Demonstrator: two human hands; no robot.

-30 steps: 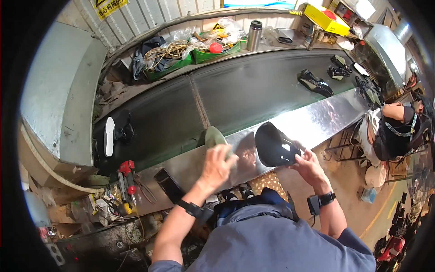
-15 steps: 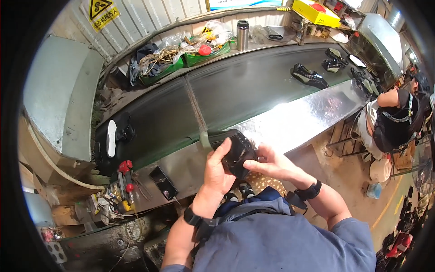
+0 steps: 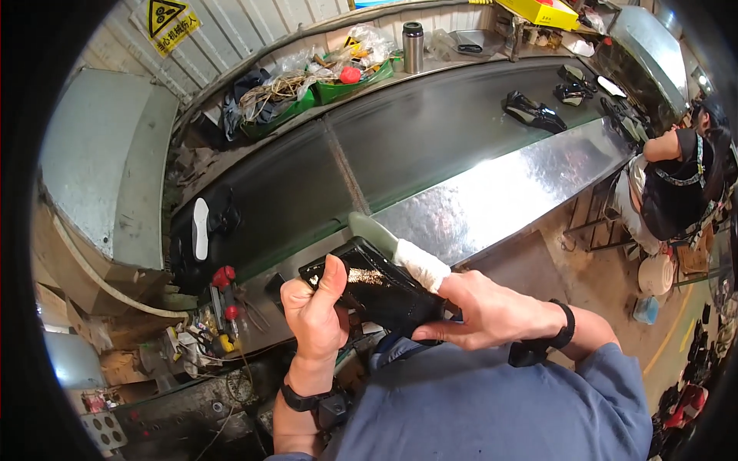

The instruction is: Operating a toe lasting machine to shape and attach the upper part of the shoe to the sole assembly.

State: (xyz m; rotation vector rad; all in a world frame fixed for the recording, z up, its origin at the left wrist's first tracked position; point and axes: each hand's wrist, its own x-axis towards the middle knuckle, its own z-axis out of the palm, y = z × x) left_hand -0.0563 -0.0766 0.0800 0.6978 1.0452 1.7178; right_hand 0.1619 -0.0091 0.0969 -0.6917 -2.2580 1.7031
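Observation:
A glossy black shoe [image 3: 377, 296] is held tilted in front of my body, and an olive-grey piece [image 3: 374, 229], perhaps its sole, shows along its far side. My left hand [image 3: 315, 311] grips the left end, thumb pressed on top and fingers curled underneath. At the right end, my right hand [image 3: 496, 311] holds the shoe between thumb and fingers. White wrapping [image 3: 421, 267] covers what looks like my right fingers against the far side. The shoe hides some fingertips of both hands.
Beyond lies a dark conveyor belt [image 3: 284, 177] with a metal ledge [image 3: 492, 200]. A white insole [image 3: 201, 229] and black shoes [image 3: 534, 111] lie on the belt. Left are a red power tool [image 3: 224, 288] and pliers. A steel flask [image 3: 413, 48] stands behind; a co-worker [image 3: 680, 184] sits right.
Both hands have turned the shoe, so its shiny black side now faces up. My left hand has moved left and down; the right now reaches around the far side, showing white wrapping.

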